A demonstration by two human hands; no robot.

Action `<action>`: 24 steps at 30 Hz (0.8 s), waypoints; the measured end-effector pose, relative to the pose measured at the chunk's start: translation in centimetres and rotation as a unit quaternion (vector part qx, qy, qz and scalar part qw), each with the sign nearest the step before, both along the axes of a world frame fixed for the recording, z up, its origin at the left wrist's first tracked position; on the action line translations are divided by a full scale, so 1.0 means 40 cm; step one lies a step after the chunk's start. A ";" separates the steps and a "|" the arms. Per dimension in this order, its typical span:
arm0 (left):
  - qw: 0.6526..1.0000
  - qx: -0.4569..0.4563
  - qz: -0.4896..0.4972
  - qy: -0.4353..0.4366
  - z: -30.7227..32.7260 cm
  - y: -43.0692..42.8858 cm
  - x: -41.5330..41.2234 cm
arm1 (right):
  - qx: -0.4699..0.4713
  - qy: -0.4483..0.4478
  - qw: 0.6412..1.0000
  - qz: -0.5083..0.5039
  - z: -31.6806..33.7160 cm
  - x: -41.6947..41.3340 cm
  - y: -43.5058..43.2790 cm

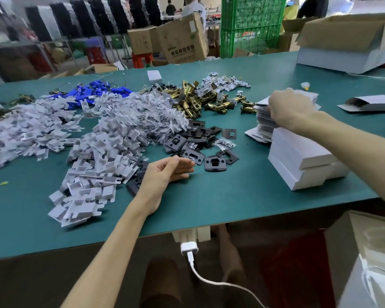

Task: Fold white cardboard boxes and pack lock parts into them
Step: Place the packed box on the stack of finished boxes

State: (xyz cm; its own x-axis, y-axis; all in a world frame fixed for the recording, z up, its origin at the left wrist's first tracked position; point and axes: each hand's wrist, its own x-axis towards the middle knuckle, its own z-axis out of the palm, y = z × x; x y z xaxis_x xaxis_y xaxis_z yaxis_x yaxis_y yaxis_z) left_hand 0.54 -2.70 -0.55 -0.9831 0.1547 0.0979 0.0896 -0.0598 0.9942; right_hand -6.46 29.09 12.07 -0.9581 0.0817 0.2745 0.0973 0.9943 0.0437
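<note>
The left grip (167, 172) lies on the green worktop (231, 201) on its little-finger side, with the palm turned to the right. Its fingers are loose and almost straight and hold nothing. The left forearm runs straight from the near edge of the worktop up to it. Just in front of the fingertips are black plates (196, 141), and one plate lies partly under the wrist. To the left of this grip is a big pile of white inserts (102, 150). Farther behind the plates are brass latches (193, 103).

The right grip (291, 107) is on top of a stack of blanks (263, 122), the flat white boxes. The back of the hand faces the camera, the wrist is bent, and the fingers curl over the left edge of the top blanks and hold them. The right forearm crosses above the folded boxes (302, 165), which stand just nearer than this grip, touching the stack of blanks.
</note>
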 end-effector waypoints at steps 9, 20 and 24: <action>0.996 0.085 -0.025 -0.015 0.007 -0.012 -0.001 | -0.158 0.226 0.909 0.313 -0.007 0.128 -0.236; 0.922 0.352 0.083 -0.136 0.032 -0.032 -0.018 | -0.546 0.121 0.781 0.278 -0.214 0.182 -0.416; 0.947 0.297 0.091 -0.077 0.023 -0.038 -0.025 | -0.581 0.092 0.769 0.250 -0.225 0.186 -0.402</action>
State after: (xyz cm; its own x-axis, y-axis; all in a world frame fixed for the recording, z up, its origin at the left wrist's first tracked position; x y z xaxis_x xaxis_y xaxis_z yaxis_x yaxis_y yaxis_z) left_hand -0.45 -4.23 0.36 -0.9979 -0.0559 -0.0312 0.0095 -0.6108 0.7917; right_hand 0.96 13.03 3.07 -0.9033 0.0078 0.4289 -0.4115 0.2666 -0.8715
